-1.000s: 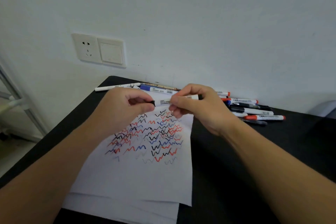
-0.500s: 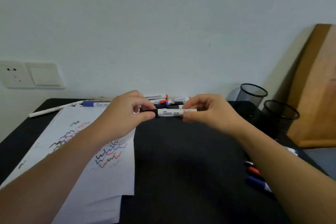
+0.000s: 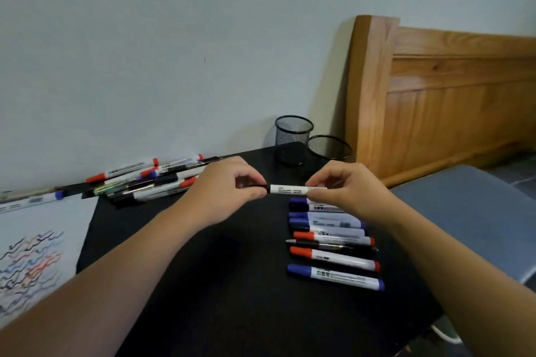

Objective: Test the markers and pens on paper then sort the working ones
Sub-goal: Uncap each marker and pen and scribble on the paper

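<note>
Marker (image 3: 288,189), white-barrelled: pinched level between left hand (image 3: 224,193) and right hand (image 3: 346,193), now above sorted row (image 3: 333,243) near table's (image 3: 232,284) right edge, paper (image 3: 32,255) shifted far left.

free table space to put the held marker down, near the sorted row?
Bare black table lies between the paper and the sorted row, and nearer than the row's last blue marker. Crowded: the pile by the wall, the mesh cups. Both hands hold the marker.
</note>
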